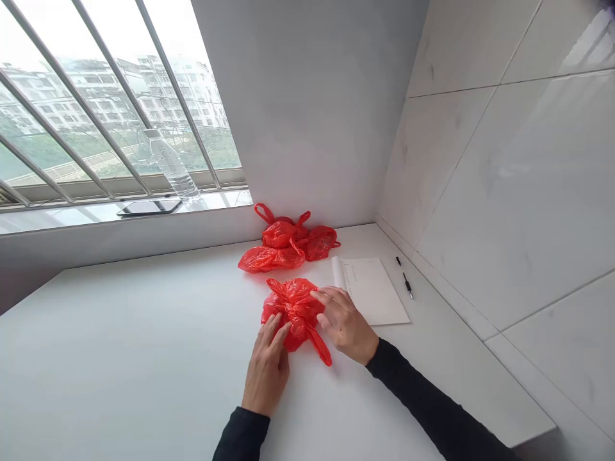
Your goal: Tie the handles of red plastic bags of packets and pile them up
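A red plastic bag [296,301], knotted at its middle with its handle ends sticking out, lies on the white table between my hands. My left hand [268,362] rests against its near left side, fingers stretched out and slightly apart. At the bag's right side is my right hand [346,323], fingers loosely bent and spread, the fingertips touching or almost touching the plastic. Neither hand is wrapped round the bag. What the bag contains is hidden by the crumpled plastic.
Several more red plastic bags [283,237] are heaped against the wall. To the right lie an open notepad [375,291], a pen [408,286] and its cap [398,261]. A water bottle [173,168] and a dark flat tablet-like device [150,207] are on the sill by the barred window.
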`<act>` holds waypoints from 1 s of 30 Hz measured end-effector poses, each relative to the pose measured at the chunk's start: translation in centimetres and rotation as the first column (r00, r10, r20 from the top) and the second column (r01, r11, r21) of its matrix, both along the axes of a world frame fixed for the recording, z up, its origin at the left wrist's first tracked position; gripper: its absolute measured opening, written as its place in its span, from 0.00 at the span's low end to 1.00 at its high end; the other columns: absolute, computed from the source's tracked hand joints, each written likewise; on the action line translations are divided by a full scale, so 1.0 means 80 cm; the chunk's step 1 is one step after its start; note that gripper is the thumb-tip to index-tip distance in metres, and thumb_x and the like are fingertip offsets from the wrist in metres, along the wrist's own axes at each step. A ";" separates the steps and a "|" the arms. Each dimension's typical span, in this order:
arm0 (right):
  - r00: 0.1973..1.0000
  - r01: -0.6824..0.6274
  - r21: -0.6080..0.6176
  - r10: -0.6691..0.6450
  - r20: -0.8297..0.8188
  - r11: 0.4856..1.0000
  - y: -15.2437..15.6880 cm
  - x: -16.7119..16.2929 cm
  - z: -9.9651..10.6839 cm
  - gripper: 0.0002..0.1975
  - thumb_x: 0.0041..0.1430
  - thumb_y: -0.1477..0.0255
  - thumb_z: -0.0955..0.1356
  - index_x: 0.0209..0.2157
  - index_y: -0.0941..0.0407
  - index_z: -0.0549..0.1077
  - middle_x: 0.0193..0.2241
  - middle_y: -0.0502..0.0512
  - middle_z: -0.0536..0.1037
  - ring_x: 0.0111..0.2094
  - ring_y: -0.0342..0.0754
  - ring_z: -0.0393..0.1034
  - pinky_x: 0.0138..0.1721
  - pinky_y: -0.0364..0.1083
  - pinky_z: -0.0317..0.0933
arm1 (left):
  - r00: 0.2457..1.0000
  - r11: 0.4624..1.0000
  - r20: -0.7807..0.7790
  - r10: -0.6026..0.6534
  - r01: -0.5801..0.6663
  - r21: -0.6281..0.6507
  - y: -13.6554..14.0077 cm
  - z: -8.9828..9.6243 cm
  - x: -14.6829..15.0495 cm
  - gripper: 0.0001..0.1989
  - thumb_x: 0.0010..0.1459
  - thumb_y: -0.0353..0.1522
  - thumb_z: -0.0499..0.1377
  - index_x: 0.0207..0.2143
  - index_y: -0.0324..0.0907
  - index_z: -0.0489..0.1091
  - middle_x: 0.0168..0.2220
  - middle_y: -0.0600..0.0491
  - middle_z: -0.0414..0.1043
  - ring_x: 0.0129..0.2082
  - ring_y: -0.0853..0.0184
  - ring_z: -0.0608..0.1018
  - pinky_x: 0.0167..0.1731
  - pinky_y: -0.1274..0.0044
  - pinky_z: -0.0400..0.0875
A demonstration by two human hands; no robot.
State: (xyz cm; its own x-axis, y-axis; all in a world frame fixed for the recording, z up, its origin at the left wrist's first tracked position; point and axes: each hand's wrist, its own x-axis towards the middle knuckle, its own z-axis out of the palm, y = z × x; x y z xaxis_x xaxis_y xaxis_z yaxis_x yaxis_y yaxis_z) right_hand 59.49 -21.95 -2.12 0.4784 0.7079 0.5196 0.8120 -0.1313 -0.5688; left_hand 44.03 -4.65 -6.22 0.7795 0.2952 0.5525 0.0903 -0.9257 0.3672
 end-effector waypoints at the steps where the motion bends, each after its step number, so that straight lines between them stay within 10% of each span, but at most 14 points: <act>1: 0.999 -0.025 -0.023 0.025 0.023 0.999 0.010 -0.002 0.002 0.25 0.64 0.75 0.63 0.62 0.52 0.65 0.57 0.58 0.70 0.60 0.55 0.61 0.66 0.63 0.50 | 1.000 0.999 0.030 -0.011 0.012 -0.032 -0.007 0.006 0.001 0.22 0.64 0.23 0.47 0.56 0.44 0.69 0.61 0.46 0.67 0.63 0.56 0.68 0.59 0.61 0.69; 9: 0.987 0.154 -0.083 -0.150 0.053 0.985 0.003 0.028 -0.003 0.15 0.67 0.67 0.65 0.53 0.49 0.74 0.47 0.54 0.75 0.50 0.50 0.69 0.68 0.59 0.46 | 0.981 0.992 0.151 0.119 -0.111 -0.059 -0.017 0.018 0.017 0.10 0.63 0.39 0.57 0.40 0.45 0.74 0.41 0.48 0.76 0.45 0.56 0.75 0.48 0.64 0.72; 13: 0.724 0.689 -0.164 -0.681 0.111 0.706 -0.079 0.113 -0.012 0.21 0.68 0.69 0.61 0.59 0.58 0.69 0.57 0.67 0.68 0.60 0.58 0.59 0.64 0.62 0.48 | 0.966 0.969 0.145 0.214 -0.190 -0.160 -0.007 0.014 0.023 0.12 0.61 0.43 0.56 0.38 0.46 0.74 0.39 0.48 0.76 0.45 0.53 0.76 0.42 0.64 0.74; 18: 0.557 0.810 -0.274 -0.826 0.087 0.518 -0.147 0.171 -0.044 0.20 0.65 0.75 0.62 0.56 0.63 0.71 0.46 0.71 0.73 0.52 0.63 0.66 0.51 0.60 0.61 | 0.969 0.926 0.005 0.248 -0.236 -0.294 -0.009 0.020 0.025 0.15 0.60 0.45 0.55 0.41 0.47 0.73 0.44 0.49 0.77 0.35 0.57 0.78 0.37 0.66 0.75; 22: 0.610 0.767 -0.292 -0.790 0.054 0.572 -0.141 0.174 -0.050 0.18 0.63 0.79 0.61 0.51 0.59 0.75 0.41 0.64 0.75 0.46 0.57 0.70 0.47 0.52 0.65 | 0.962 0.856 -0.093 0.255 -0.269 -0.442 -0.018 0.028 0.023 0.16 0.62 0.45 0.52 0.45 0.48 0.69 0.37 0.55 0.78 0.18 0.69 0.68 0.25 0.73 0.70; 26: 0.669 0.724 -0.249 -0.742 0.030 0.643 -0.114 0.148 -0.020 0.19 0.63 0.78 0.62 0.54 0.60 0.73 0.44 0.67 0.74 0.47 0.59 0.69 0.48 0.55 0.65 | 0.977 0.834 -0.101 0.188 -0.213 -0.509 -0.026 0.035 0.024 0.21 0.60 0.50 0.54 0.48 0.47 0.67 0.45 0.51 0.78 0.25 0.66 0.75 0.27 0.72 0.73; 30: 0.897 0.434 -0.173 -0.441 -0.002 0.884 -0.067 0.079 0.018 0.17 0.68 0.71 0.62 0.56 0.51 0.70 0.49 0.56 0.74 0.52 0.50 0.67 0.55 0.50 0.64 | 0.993 0.880 -0.035 0.110 -0.114 -0.462 -0.029 0.032 0.026 0.23 0.59 0.49 0.58 0.49 0.45 0.70 0.49 0.46 0.76 0.44 0.55 0.79 0.30 0.71 0.75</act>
State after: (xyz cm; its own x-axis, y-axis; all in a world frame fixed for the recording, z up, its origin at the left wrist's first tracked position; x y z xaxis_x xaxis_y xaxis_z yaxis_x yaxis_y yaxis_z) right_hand 65.84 -27.29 -0.70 0.7773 0.4950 0.3882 0.6272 -0.5625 -0.5386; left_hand 46.08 -6.95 -3.63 0.7295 0.6014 0.3260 0.1880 -0.6345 0.7498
